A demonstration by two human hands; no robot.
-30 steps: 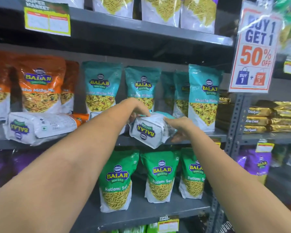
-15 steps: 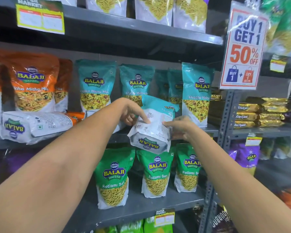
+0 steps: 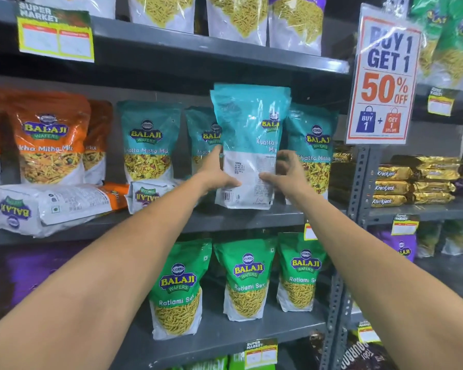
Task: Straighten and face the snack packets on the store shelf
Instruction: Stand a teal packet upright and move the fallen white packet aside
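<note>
A teal Khatta Mitha Mix packet [image 3: 247, 134] stands upright in front of the middle shelf [image 3: 241, 218], its back and side turned toward me. My left hand [image 3: 216, 174] grips its lower left edge and my right hand [image 3: 285, 174] holds its lower right edge. Other teal packets stand upright behind and beside it: one at the left [image 3: 147, 141], one at the right [image 3: 314, 148]. A teal packet [image 3: 150, 194] lies flat on the shelf left of my hands. An orange packet [image 3: 51, 206] lies flat further left, below upright orange packets [image 3: 50, 137].
Green Ratlami Sev packets [image 3: 178, 287] stand on the shelf below. White sev packets [image 3: 235, 17] fill the top shelf. A "Buy 1 Get 1" sign [image 3: 384, 76] hangs on the upright post at right. Gold biscuit packs [image 3: 414, 180] are stacked on the neighbouring rack.
The teal packet was lying flat between my hands; both hands lifted it and turned it upright. It now stands tall in front of the row.
</note>
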